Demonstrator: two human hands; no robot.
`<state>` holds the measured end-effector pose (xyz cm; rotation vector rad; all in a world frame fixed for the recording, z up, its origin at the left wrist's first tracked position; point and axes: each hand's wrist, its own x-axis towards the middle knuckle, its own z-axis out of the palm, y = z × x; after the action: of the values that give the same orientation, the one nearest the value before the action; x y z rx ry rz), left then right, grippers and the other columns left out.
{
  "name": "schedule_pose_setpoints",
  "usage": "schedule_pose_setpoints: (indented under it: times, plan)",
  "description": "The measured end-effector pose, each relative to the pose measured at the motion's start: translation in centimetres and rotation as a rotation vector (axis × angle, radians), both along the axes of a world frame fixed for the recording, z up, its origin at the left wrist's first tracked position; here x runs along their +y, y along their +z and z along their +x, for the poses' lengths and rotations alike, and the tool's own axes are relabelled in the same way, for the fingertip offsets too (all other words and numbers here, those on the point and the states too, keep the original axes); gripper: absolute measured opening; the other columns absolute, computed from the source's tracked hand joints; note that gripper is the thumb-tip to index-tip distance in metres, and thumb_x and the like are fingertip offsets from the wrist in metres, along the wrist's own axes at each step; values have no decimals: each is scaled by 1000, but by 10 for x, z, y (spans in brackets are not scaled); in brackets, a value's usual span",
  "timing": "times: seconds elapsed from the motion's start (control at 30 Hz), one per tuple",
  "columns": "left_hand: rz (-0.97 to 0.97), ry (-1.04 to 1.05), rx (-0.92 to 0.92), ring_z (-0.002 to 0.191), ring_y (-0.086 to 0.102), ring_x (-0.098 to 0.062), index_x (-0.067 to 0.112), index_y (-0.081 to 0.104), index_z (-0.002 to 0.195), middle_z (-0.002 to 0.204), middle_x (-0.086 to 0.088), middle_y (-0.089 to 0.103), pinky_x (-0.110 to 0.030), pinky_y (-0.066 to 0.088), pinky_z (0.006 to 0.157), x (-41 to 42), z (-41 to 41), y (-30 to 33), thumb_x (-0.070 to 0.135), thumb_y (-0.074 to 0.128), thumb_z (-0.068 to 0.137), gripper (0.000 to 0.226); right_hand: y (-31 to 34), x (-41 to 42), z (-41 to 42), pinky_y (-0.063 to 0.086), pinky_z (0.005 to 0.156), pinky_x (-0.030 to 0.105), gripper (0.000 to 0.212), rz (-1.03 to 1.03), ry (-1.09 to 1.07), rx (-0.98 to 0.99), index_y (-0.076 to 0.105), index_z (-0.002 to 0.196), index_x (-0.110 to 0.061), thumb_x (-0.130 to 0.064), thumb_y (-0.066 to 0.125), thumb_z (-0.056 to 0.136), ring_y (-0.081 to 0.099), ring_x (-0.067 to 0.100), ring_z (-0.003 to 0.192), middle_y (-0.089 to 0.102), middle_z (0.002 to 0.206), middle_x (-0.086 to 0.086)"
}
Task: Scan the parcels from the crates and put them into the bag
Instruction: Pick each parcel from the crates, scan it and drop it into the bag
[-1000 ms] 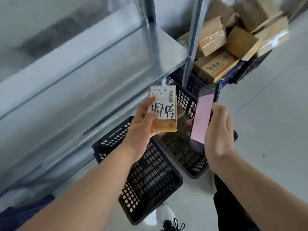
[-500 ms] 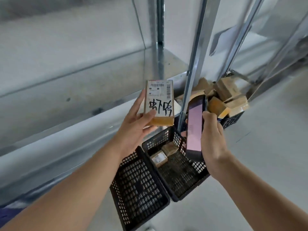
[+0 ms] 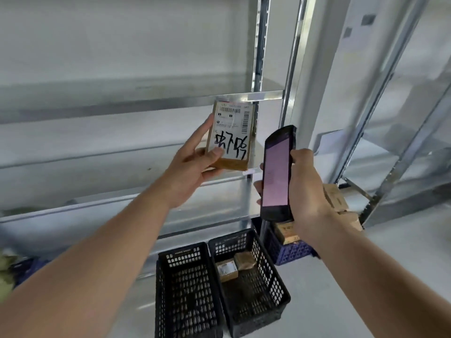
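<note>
Nearest, on the pale floor: two black perforated plastic crates side by side, touching. Left black crate (image 3: 188, 289) showing only its mesh bottom. Right black crate (image 3: 253, 284) holding two small brown cardboard parcels (image 3: 235, 265) near its far end, one with a white label on top. Just beyond and to the right, a blue perforated plastic crate (image 3: 290, 250) piled with more brown cardboard boxes (image 3: 336, 203), partly hidden behind the right forearm.

Above the crates, both arms raised. Left hand (image 3: 192, 167) gripping a flat brown cardboard parcel with a white shipping label (image 3: 230, 137): thumb pressed on the label's lower left corner, fingers spread behind and along the left edge. Parcel upright, label facing the camera, barcodes at the top, large black handwritten marks below. Right hand (image 3: 305, 181) wrapped around a black handheld scanner with a pinkish lit screen (image 3: 277, 174), fingers curled round its left edge, scanner upright and tilted slightly, just beside the parcel but apart from it.

Behind, grey metal shelving (image 3: 136, 103) with slotted uprights; further right, a second metal rack (image 3: 395, 152), blurred.
</note>
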<state>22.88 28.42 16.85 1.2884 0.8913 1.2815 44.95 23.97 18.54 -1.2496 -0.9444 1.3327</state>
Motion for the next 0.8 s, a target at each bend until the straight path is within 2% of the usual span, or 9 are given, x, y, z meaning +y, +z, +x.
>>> schedule_pose_setpoints:
  times: [0.1, 0.2, 0.27, 0.4, 0.5, 0.6, 0.7, 0.73, 0.8]
  plan:
    - [78, 18, 82, 128, 67, -31, 55, 46, 152, 141, -14, 65, -54, 49, 114, -27, 1, 40, 15, 73, 93, 76, 35, -26, 12, 58, 58, 33, 55, 46, 68, 4, 65, 131, -13, -49, 31, 107, 69, 29, 79, 72, 120, 27]
    - [161, 55, 173, 127, 67, -25, 53, 46, 153, 142, -11, 65, -46, 53, 111, -47, -3, 78, 9, 72, 95, 77, 68, -50, 18, 57, 59, 34, 56, 77, 121, 79, 66, 130, -7, -46, 32, 107, 69, 28, 71, 72, 110, 24]
    - [215, 67, 231, 126, 68, -23, 52, 45, 154, 140, -9, 66, -42, 55, 107, -55, -8, 101, 2, 69, 99, 78, 88, -64, 18, 57, 63, 37, 54, 111, 159, 119, 68, 126, -8, -45, 33, 107, 72, 28, 75, 70, 102, 17]
    - [298, 126, 320, 127, 67, -24, 53, 51, 150, 138, -5, 68, -48, 51, 113, -65, -22, 142, -3, 69, 98, 79, 122, -84, 10, 60, 60, 38, 54, 152, 285, 204, 71, 127, -15, -48, 33, 108, 74, 36, 91, 74, 117, 24]
    - [355, 138, 366, 130, 64, -25, 53, 50, 151, 140, -5, 66, -48, 53, 111, -74, -37, 166, -2, 69, 98, 79, 141, -95, 1, 63, 63, 40, 56, 152, 390, 275, 72, 129, -16, -51, 33, 108, 74, 37, 92, 71, 129, 25]
    - [380, 157, 377, 132, 61, -21, 54, 50, 151, 139, -4, 66, -49, 55, 108, -81, -55, 183, 0, 70, 98, 78, 155, -103, -6, 64, 67, 43, 57, 136, 491, 327, 73, 129, -16, -52, 36, 106, 75, 39, 92, 73, 127, 25]
    - [387, 182, 402, 135, 57, -22, 54, 53, 148, 140, -1, 64, -51, 55, 108, -83, -69, 194, -1, 72, 96, 78, 163, -109, -14, 63, 64, 42, 57, 125, 547, 333, 76, 126, -14, -52, 38, 105, 75, 40, 91, 76, 122, 23]
    - [389, 192, 408, 136, 57, -22, 55, 54, 147, 140, 0, 64, -50, 55, 108, -83, -72, 196, -1, 73, 95, 79, 165, -110, -17, 63, 65, 43, 57, 122, 561, 330, 76, 126, -14, -52, 39, 105, 76, 40, 92, 76, 122, 23]
    - [394, 207, 416, 137, 56, -23, 55, 55, 146, 141, 1, 63, -49, 55, 108, -81, -78, 200, -2, 74, 94, 79, 168, -113, -22, 62, 81, 49, 58, 123, 569, 310, 74, 130, -15, -53, 39, 104, 75, 41, 97, 76, 123, 22]
